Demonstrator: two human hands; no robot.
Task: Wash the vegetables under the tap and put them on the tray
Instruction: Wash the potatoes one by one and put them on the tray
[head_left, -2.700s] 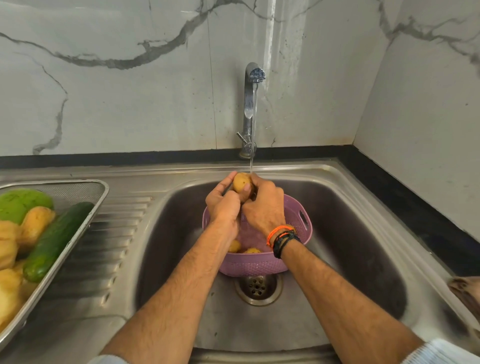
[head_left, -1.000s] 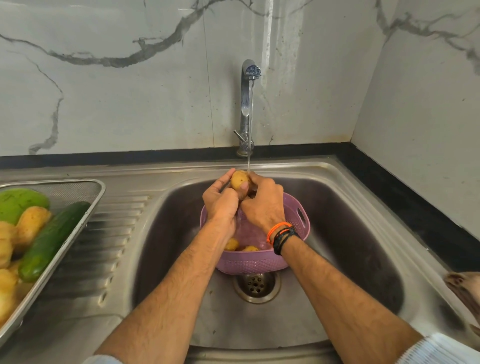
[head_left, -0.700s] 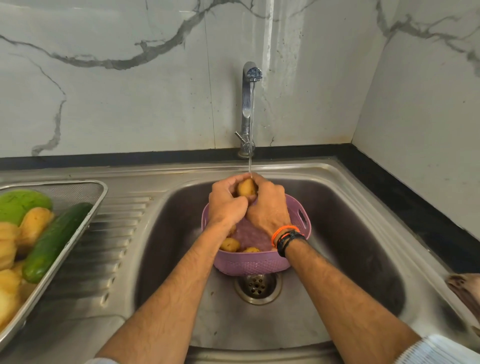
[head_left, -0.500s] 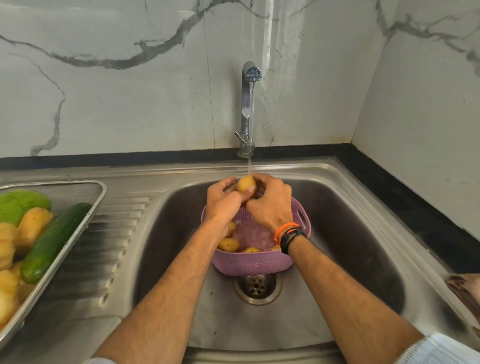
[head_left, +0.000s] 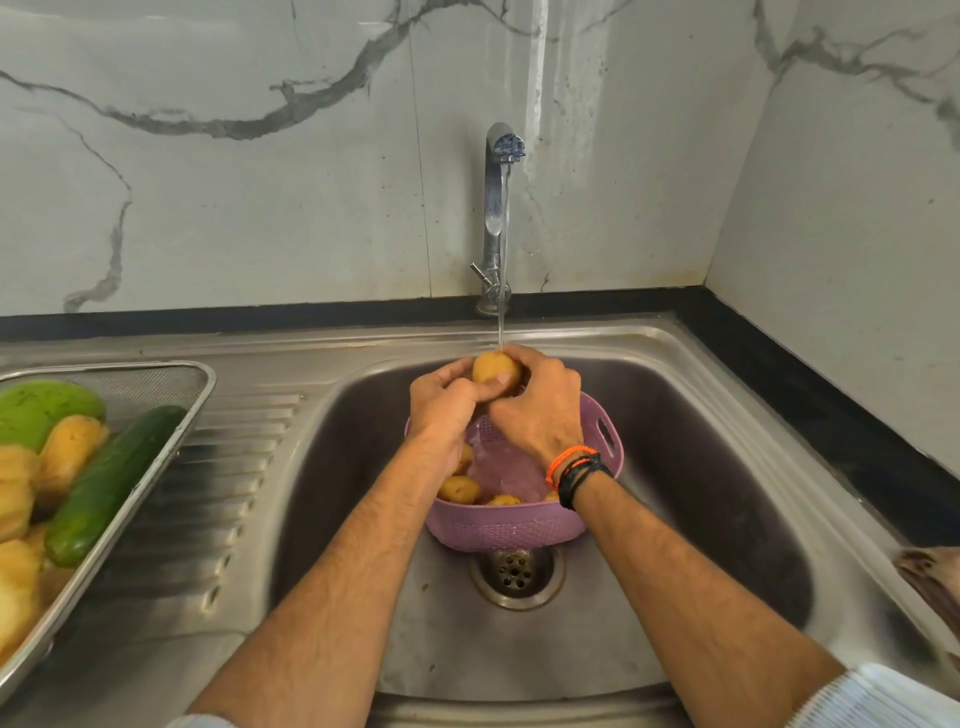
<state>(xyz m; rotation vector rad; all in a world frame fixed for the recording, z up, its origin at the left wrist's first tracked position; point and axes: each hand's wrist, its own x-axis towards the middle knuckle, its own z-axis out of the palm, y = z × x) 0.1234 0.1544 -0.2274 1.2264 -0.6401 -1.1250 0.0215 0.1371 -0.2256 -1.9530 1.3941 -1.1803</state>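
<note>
One view only, head camera. One potato (head_left: 496, 371) is held under the thin stream from the tap (head_left: 500, 208), above the far rim of the purple colander (head_left: 511, 527) that sits in the sink (head_left: 675, 519) over the drain (head_left: 517, 574). The washing step is judged to be in hand, mid-task: several more potatoes (head_left: 460, 488) are seen lying in the colander, presumably unwashed.

Left hand (head_left: 441, 397): fingers curled round the potato's left side, thumb laid across its near face. Right hand (head_left: 540, 410): fingers wrapped over the top and right side of the same potato. Both hands are closed on it, touching each other at the thumbs; nothing else is held. Orange and black bands (head_left: 576, 467) are worn on the right wrist.

Tray (head_left: 171, 447): set on the draining board at the left edge of the sink unit, well apart from the hands. It is loaded with a cucumber (head_left: 111, 483), a green vegetable (head_left: 47, 408) and several yellow ones (head_left: 67, 447).

Next move, as judged: the potato is to be carried left to the tray, over the sink's rim, and set in a gap. A firm grip is called for, since the wet skin is likely slippery. Another potato is then to be taken from the colander.
</note>
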